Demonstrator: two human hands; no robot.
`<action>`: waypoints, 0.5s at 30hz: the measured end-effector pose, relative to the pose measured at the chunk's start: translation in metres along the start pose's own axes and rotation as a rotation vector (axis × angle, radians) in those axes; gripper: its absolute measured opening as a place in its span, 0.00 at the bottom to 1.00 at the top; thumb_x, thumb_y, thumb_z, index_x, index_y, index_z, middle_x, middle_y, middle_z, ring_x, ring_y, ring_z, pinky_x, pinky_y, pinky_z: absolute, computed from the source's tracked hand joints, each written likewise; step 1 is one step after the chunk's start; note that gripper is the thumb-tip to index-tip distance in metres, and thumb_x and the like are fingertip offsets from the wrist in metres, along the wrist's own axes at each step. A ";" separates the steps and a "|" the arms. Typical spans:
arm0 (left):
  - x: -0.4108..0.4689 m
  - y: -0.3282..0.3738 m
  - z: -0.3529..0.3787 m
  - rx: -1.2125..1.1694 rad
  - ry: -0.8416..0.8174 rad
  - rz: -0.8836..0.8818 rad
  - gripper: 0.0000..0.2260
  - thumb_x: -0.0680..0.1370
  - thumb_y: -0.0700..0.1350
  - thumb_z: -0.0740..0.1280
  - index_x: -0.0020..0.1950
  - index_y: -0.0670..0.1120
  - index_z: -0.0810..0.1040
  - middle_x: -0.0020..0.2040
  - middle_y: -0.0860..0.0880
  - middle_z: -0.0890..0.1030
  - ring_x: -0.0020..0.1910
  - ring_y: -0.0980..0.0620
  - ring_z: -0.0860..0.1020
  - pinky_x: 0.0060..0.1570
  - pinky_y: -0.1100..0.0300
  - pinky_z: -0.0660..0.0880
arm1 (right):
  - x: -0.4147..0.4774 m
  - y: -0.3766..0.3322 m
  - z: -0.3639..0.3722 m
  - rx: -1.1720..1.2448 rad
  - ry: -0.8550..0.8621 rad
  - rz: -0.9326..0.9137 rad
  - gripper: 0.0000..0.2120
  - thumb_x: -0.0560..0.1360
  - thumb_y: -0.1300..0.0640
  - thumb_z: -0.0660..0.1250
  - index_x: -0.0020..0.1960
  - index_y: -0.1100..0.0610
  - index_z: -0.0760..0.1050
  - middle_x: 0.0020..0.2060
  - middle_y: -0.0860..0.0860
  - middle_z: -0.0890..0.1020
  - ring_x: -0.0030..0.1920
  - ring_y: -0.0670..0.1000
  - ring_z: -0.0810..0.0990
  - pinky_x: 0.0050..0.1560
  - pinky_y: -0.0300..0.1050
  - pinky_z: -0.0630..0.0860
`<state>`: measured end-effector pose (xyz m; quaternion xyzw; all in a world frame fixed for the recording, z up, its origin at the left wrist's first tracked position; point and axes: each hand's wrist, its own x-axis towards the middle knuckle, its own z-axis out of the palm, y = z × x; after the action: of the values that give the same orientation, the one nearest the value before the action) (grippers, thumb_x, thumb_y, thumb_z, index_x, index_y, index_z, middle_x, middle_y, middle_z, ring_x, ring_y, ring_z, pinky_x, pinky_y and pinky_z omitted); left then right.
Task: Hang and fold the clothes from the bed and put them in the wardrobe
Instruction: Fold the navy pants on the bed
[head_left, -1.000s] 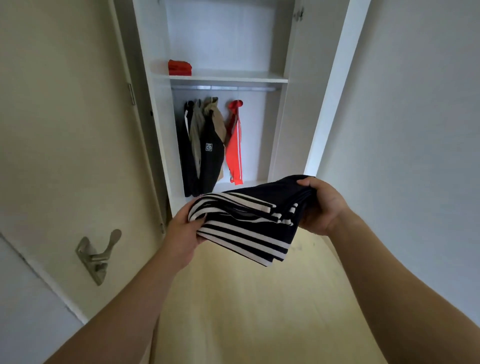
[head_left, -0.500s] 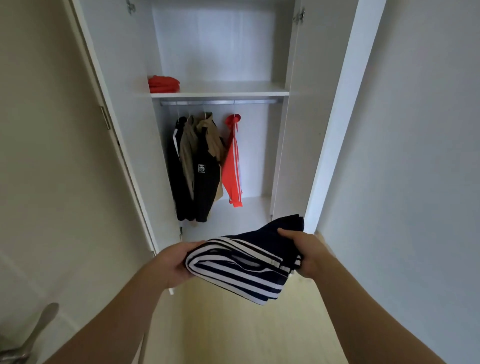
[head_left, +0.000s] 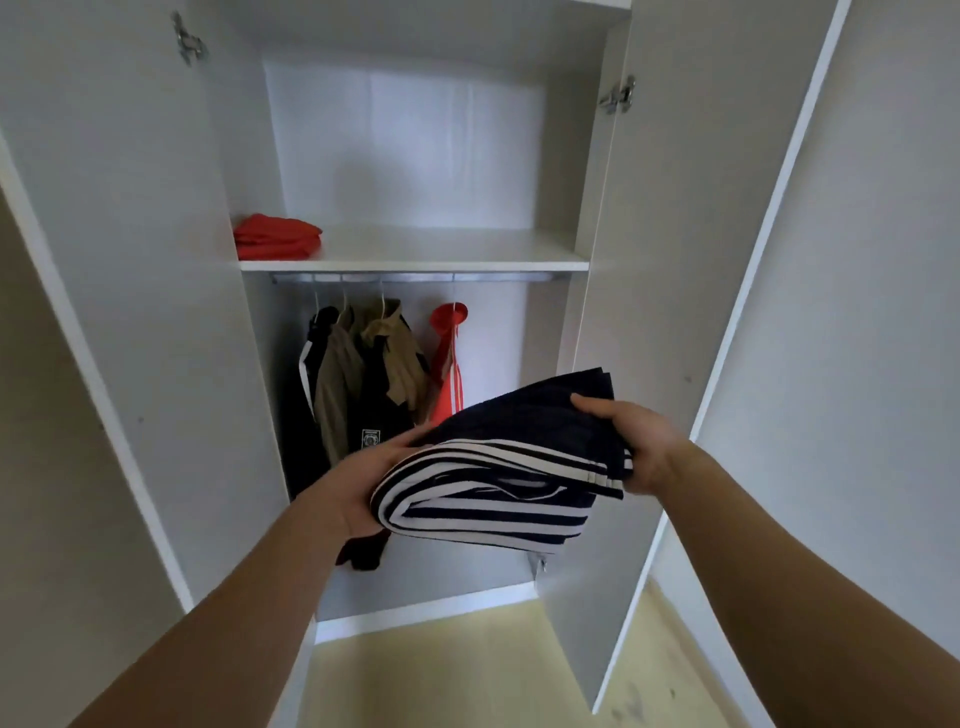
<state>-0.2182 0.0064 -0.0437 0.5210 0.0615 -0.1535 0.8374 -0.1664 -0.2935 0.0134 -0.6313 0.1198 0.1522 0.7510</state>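
Between left hand (head_left: 356, 483), right hand (head_left: 647, 449): folded striped garment (head_left: 498, 493); wardrobe (head_left: 441, 252) beyond

A home bedroom: open white wardrobe (head_left: 156, 312) with hanging jackets (head_left: 363, 384) on a rail (head_left: 415, 278).

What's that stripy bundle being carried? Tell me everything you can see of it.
The striped garment is soft-looking fabric, dark navy with white stripes, folded into a thick flat bundle. Its top face is plain dark, and its striped layers face the camera. It is held roughly level before the open wardrobe. The left hand grips its left edge, and the right hand pinches its right edge, thumb on top.
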 end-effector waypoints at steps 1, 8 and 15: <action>0.023 0.023 0.001 0.018 0.012 0.052 0.27 0.72 0.38 0.69 0.71 0.50 0.76 0.62 0.38 0.82 0.59 0.38 0.82 0.51 0.45 0.82 | 0.018 -0.019 0.002 0.043 -0.005 -0.021 0.25 0.67 0.56 0.80 0.61 0.63 0.81 0.53 0.61 0.86 0.50 0.62 0.87 0.46 0.58 0.83; 0.161 0.162 0.021 -0.004 -0.073 0.348 0.25 0.72 0.35 0.68 0.69 0.50 0.77 0.57 0.42 0.85 0.50 0.43 0.85 0.42 0.52 0.82 | 0.131 -0.137 0.034 0.019 -0.065 -0.163 0.10 0.81 0.62 0.62 0.58 0.62 0.78 0.46 0.58 0.86 0.40 0.57 0.86 0.37 0.53 0.83; 0.289 0.238 0.027 0.176 -0.124 0.493 0.21 0.79 0.31 0.64 0.53 0.56 0.87 0.56 0.46 0.86 0.50 0.47 0.85 0.44 0.55 0.82 | 0.250 -0.232 0.053 -0.109 0.065 -0.450 0.16 0.74 0.69 0.61 0.53 0.56 0.82 0.41 0.56 0.86 0.36 0.54 0.84 0.40 0.50 0.84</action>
<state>0.1298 0.0244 0.0959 0.5806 -0.1324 0.0188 0.8031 0.1523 -0.2583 0.1417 -0.6861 -0.0084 -0.0333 0.7267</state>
